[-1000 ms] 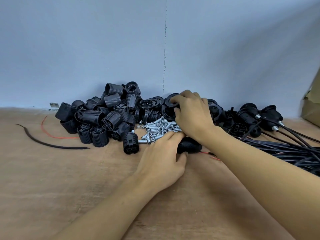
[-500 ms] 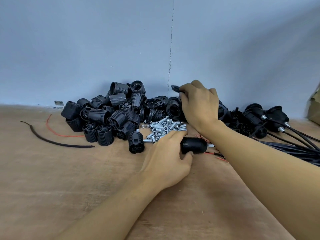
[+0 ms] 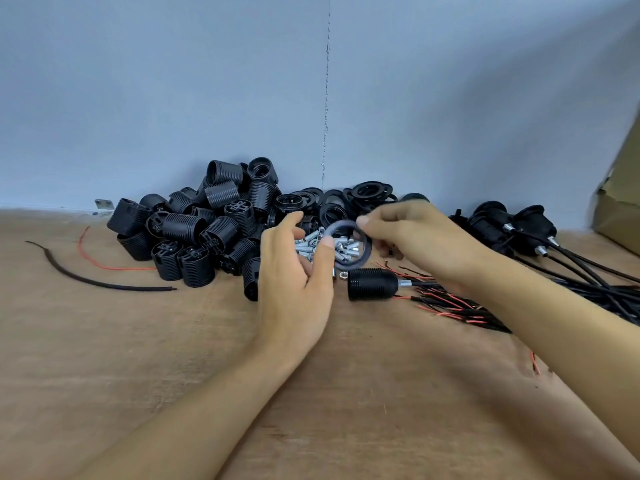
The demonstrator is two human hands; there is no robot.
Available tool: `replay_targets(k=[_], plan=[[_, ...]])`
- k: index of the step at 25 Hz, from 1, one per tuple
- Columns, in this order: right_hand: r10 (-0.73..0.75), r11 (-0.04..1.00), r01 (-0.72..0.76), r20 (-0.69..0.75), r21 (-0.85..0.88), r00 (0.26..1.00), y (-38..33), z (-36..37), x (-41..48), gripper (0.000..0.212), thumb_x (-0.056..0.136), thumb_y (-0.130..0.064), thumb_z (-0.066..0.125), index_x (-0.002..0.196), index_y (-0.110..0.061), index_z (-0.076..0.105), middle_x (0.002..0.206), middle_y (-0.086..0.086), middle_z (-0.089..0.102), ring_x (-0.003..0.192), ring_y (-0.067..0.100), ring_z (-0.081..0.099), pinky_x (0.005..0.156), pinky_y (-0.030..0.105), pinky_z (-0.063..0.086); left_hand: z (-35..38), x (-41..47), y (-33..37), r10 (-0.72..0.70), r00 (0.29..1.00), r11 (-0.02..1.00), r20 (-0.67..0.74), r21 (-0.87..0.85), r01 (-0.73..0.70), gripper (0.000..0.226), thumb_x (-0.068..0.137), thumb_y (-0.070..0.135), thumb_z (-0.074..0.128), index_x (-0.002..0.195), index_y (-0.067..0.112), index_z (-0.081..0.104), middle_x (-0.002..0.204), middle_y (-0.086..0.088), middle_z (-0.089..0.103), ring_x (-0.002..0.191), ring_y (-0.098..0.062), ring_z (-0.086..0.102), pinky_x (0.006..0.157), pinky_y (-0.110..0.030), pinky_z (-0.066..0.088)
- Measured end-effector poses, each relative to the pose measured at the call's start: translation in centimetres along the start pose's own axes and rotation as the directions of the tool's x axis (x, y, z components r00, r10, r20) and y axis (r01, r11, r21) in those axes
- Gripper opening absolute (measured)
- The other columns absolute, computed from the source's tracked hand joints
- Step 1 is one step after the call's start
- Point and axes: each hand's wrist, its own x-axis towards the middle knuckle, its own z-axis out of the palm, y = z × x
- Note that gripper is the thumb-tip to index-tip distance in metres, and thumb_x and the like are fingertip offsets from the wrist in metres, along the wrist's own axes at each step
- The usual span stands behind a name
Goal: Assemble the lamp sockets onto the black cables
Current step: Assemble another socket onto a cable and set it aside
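Note:
My right hand (image 3: 415,240) pinches a black ring (image 3: 365,252) by its upper edge and holds it, blurred, above the small metal parts (image 3: 308,245). My left hand (image 3: 294,282) is raised beside it with loosely curled fingers, its thumb tip at the ring's left edge. Below the ring, a black lamp socket (image 3: 372,284) fitted on a black cable lies on its side on the wooden table (image 3: 138,358), with neither hand on it. A pile of loose threaded sockets (image 3: 207,233) sits at the left. More rings (image 3: 367,194) lie by the wall.
Several sockets on cables (image 3: 502,223) lie at the right with a bundle of black cables (image 3: 588,285) and stripped red and black wire ends (image 3: 450,306). A loose cable piece (image 3: 104,284) and red wire (image 3: 104,265) lie left. A cardboard box (image 3: 620,202) stands far right.
My right hand lifted a ring from the pile by the wall and brought it toward me. My left hand let go of the socket on the table and rose to the ring.

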Motion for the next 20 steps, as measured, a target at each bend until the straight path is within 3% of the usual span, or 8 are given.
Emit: replay_targets(k=[2, 4, 6, 8, 10, 14, 16, 20], plan=[[0.025, 1.0, -0.024, 0.048, -0.02, 0.999, 0.8, -0.1, -1.0, 0.034, 0.098, -0.036, 0.062, 0.084, -0.006, 0.07, 0.062, -0.007, 0.058, 0.059, 0.005, 0.049, 0.061, 0.017, 0.04, 0.1, 0.0, 0.0, 0.01, 0.993, 0.999, 0.116, -0.036, -0.006, 0.023, 0.101, 0.028, 0.059, 0.123, 0.023, 0.066, 0.094, 0.016, 0.067, 0.082, 0.005, 0.061, 0.073, -0.005, 0.041], [-0.04, 0.987, 0.042, 0.016, -0.154, 0.999, 1.7, 0.0, -1.8, 0.026, 0.098, -0.039, 0.06, 0.088, -0.019, 0.074, 0.071, -0.008, 0.067, 0.062, -0.002, 0.053, 0.063, 0.016, 0.043, 0.1, -0.2, 0.1, 0.051, 0.985, 0.998, 0.167, -0.044, -0.044, 0.015, 0.099, 0.022, 0.063, 0.109, 0.026, 0.073, 0.083, 0.018, 0.072, 0.076, -0.005, 0.066, 0.068, -0.013, 0.047], [-0.129, 0.925, 0.122, 0.002, -0.36, 0.992, 2.5, -0.3, -2.5, 0.021, 0.095, -0.046, 0.059, 0.102, -0.03, 0.072, 0.09, -0.01, 0.068, 0.079, -0.005, 0.058, 0.077, 0.021, 0.045, 0.1, -0.3, 0.1, 0.068, 0.992, 0.996, 0.109, -0.07, -0.06, 0.013, 0.097, 0.017, 0.066, 0.103, 0.024, 0.075, 0.082, 0.019, 0.074, 0.073, -0.005, 0.07, 0.07, -0.015, 0.051], [-0.113, 0.85, 0.142, 0.088, -0.507, 0.99, 3.1, -1.1, -3.1, 0.032, 0.089, -0.053, 0.06, 0.116, -0.037, 0.065, 0.106, -0.011, 0.062, 0.101, 0.003, 0.057, 0.096, 0.032, 0.043, -0.1, -0.2, 0.2, 0.034, 0.999, 0.992, 0.033, -0.127, -0.029, 0.011, 0.096, 0.015, 0.067, 0.1, 0.022, 0.074, 0.081, 0.015, 0.076, 0.075, 0.0, 0.072, 0.072, -0.015, 0.054], [-0.089, 0.796, 0.162, 0.153, -0.583, 0.984, 3.9, -1.7, -3.6, 0.032, 0.089, -0.051, 0.064, 0.12, -0.041, 0.062, 0.105, -0.014, 0.06, 0.101, 0.003, 0.052, 0.099, 0.039, 0.04, -0.2, 0.0, 0.1, -0.015, 1.0, 0.986, -0.002, -0.168, 0.015, 0.008, 0.096, 0.015, 0.067, 0.098, 0.022, 0.072, 0.083, 0.013, 0.076, 0.077, 0.0, 0.073, 0.073, -0.022, 0.059], [-0.225, 0.744, 0.22, 0.074, -0.631, 0.972, 5.3, -1.3, -3.7, 0.037, 0.092, -0.046, 0.066, 0.128, -0.036, 0.06, 0.093, -0.02, 0.053, 0.089, 0.003, 0.044, 0.095, 0.03, 0.033, -0.2, -0.3, 0.1, -0.039, 0.999, 0.986, -0.002, -0.163, 0.038, 0.009, 0.098, 0.02, 0.065, 0.094, 0.025, 0.059, 0.083, 0.008, 0.076, 0.075, -0.015, 0.073, 0.07, -0.041, 0.06], [-0.297, 0.732, 0.249, 0.031, -0.635, 0.954, 5.3, -0.9, -3.8, 0.042, 0.093, -0.044, 0.065, 0.134, -0.036, 0.056, 0.095, -0.015, 0.057, 0.089, 0.004, 0.044, 0.094, 0.028, 0.033, -0.2, -0.2, 0.2, -0.049, 0.999, 0.994, -0.005, -0.102, 0.048, 0.012, 0.098, 0.021, 0.065, 0.091, 0.023, 0.055, 0.08, 0.004, 0.073, 0.071, -0.022, 0.068, 0.066, -0.034, 0.053], [-0.37, 0.759, 0.295, -0.011, -0.581, 0.929, 5.3, -0.5, -4.1, 0.041, 0.095, -0.042, 0.063, 0.134, -0.035, 0.054, 0.1, -0.018, 0.068, 0.09, 0.005, 0.058, 0.089, 0.029, 0.041, -0.1, -0.3, 0.7, -0.069, 0.993, 0.99, 0.095, -0.115, 0.079, 0.022, 0.096, 0.012, 0.067, 0.083, 0.023, 0.054, 0.095, 0.016, 0.071, 0.082, 0.013, 0.066, 0.066, -0.002, 0.043]])
